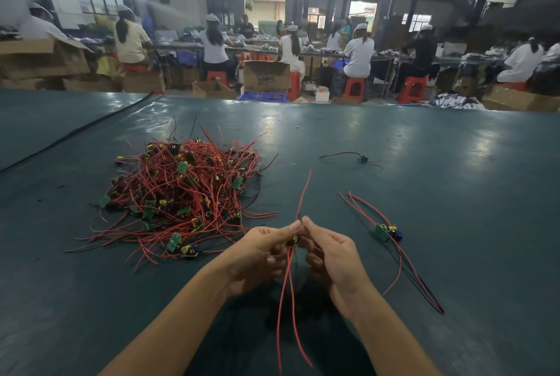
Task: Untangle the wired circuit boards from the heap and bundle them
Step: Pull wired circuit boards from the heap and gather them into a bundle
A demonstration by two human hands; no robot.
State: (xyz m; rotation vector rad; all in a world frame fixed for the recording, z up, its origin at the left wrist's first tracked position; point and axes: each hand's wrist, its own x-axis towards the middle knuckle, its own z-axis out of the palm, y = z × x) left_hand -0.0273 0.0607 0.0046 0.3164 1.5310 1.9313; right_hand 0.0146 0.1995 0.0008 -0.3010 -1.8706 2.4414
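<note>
Held up at centre, just above the tabletop (pixel 454 163): one wired board (pixel 293 241), caught between left grip (pixel 260 254) and right grip (pixel 330 257). Both closed on it, fingers curled, fingertips (pixel 295 225) of the two meeting at the top, the small board with its yellow part pinched in the gap between the palms. From the board, red wires (pixel 304 194) rising up and away over the tabletop, with more hanging down between the forearms toward the near edge. Left of the grips and apart from them, the heap (pixel 188 194): a dense tangle of red and black wires with green boards and yellow parts poking out, loose ends splayed on all sides. Right of the grips, lying flat, a few freed boards (pixel 386 231) close together, their red and black wires stretched out both ways. Farther off, well apart from everything else, a single board (pixel 362 159) with its wires spread. At far left, a black cable (pixel 75 133) slanting across the dark green surface. Beyond the far edge, seated workers (pixel 359 54) in white caps, red stools (pixel 353 89), cardboard boxes (pixel 266 75).
</note>
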